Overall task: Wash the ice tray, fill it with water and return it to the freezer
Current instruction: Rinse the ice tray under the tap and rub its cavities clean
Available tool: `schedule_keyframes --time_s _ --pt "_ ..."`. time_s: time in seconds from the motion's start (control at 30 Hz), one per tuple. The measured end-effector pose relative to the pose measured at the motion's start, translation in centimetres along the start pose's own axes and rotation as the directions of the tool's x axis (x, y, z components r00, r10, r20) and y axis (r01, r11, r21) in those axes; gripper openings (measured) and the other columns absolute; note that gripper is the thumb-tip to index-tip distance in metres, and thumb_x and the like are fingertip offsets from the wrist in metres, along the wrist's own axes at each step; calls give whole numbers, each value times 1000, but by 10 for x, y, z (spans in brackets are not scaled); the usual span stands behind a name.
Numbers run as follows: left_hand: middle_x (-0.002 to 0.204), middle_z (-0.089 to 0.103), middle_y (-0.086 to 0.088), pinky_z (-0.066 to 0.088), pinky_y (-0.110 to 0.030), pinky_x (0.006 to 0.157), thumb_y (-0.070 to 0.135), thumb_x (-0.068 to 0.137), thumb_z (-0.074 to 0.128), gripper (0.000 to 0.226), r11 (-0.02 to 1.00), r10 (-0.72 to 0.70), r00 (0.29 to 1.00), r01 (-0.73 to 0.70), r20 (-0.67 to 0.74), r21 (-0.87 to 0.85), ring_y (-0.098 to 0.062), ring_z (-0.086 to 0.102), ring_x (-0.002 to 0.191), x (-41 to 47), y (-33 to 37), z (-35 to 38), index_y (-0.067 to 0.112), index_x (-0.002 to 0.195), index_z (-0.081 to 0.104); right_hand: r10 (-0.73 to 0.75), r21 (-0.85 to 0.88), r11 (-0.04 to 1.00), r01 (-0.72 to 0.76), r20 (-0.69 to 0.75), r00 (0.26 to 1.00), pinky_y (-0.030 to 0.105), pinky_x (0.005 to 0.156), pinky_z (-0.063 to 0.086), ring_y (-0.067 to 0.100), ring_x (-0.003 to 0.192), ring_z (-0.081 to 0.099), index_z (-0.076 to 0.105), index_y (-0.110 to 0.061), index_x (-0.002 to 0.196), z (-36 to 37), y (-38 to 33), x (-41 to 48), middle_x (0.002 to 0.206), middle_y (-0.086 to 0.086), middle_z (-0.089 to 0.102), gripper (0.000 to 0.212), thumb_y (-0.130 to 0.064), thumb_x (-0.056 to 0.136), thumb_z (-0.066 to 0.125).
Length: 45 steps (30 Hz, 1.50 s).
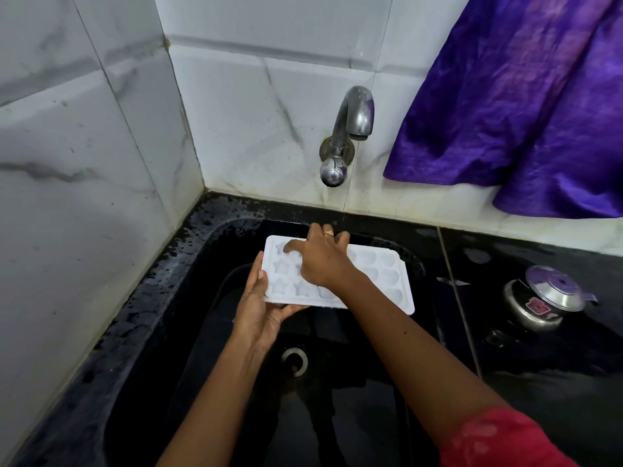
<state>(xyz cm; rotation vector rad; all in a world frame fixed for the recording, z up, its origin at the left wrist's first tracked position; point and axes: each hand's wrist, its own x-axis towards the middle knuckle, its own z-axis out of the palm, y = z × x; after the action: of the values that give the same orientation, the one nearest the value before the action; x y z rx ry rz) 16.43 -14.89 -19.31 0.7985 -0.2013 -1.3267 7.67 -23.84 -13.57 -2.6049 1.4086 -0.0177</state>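
White plastic ice tray (387,274) held over the black sink (188,332), cavities up, long axis left to right. Left hand (261,311) clamps its left end, thumb on top, fingers beneath. Right hand (320,257) lies spread across the cavities, fingers pressing down. Tap (354,119) above, on the tiled wall.

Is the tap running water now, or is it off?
Off. No stream falls from the tap spout to the ice tray held over the sink below.

Open sink (161,332) below; tap (354,119) overhangs, pot (542,301) stands right.
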Motion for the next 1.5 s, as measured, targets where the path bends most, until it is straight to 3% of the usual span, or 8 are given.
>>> schedule_keyframes --time_s 0.27,0.57,0.67,0.8,1.0,1.17,1.37,1.5 --pt "122 63 -4 58 -46 58 22 100 38 31 1000 -2 1000 2 -19 7 -27 65 101 -3 -2 -3 29 125 54 -4 18 1000 3 56 998 44 97 19 28 121 28 46 -42 131 8 -3 2 125 8 37 51 -10 91 45" --pt "124 61 -4 58 -47 57 21 100 38 34 1000 2 1000 -2 -27 2 -31 62 105 -4 -2 0 27 130 51 -6 -94 996 0 -62 998 49 102 18 32 127 26 46 -35 131 12 -11 -1 132 12 35 48 -11 90 46" --pt "112 68 0 57 -47 55 22 99 39 28 1000 9 999 -9 -35 0 -27 69 94 -2 1 -2 32 116 59 5 -64 998 -7 -21 1000 47 101 18 31 126 26 42 -37 135 12 -12 0 132 11 34 52 -11 90 46" --pt "105 71 2 57 -44 55 23 101 37 29 1000 6 999 -6 -42 12 -23 71 89 0 4 -4 32 114 60 10 56 998 -9 -10 1000 44 96 18 28 120 30 44 -43 132 6 -5 -5 122 7 38 57 -6 88 45" --pt "108 68 2 57 -44 55 24 102 35 28 998 7 999 -4 -49 65 -23 68 94 1 6 -12 33 116 58 237 156 965 -213 -163 958 39 87 13 25 115 33 58 -42 113 -7 48 -39 102 -1 33 61 5 77 43" --pt "109 68 2 58 -44 56 24 102 33 30 997 21 999 -18 -30 69 -22 69 91 0 8 -16 32 118 57 404 125 914 -387 -169 899 37 84 11 25 116 32 64 -40 99 -5 93 -74 98 -3 28 57 8 77 42" --pt "115 64 -1 59 -43 57 25 102 34 30 994 16 1000 -14 -20 108 -24 66 95 0 11 -11 29 126 52 393 96 919 -383 -132 910 36 86 9 25 117 31 62 -43 111 10 101 -88 98 -3 28 34 -18 92 51" --pt "119 62 -3 59 -44 58 23 102 33 34 992 29 999 -27 -14 123 -25 63 101 -1 15 -10 27 133 48 380 105 923 -370 -95 920 41 93 15 25 119 30 57 -42 121 13 95 -87 107 1 35 34 -24 94 48"
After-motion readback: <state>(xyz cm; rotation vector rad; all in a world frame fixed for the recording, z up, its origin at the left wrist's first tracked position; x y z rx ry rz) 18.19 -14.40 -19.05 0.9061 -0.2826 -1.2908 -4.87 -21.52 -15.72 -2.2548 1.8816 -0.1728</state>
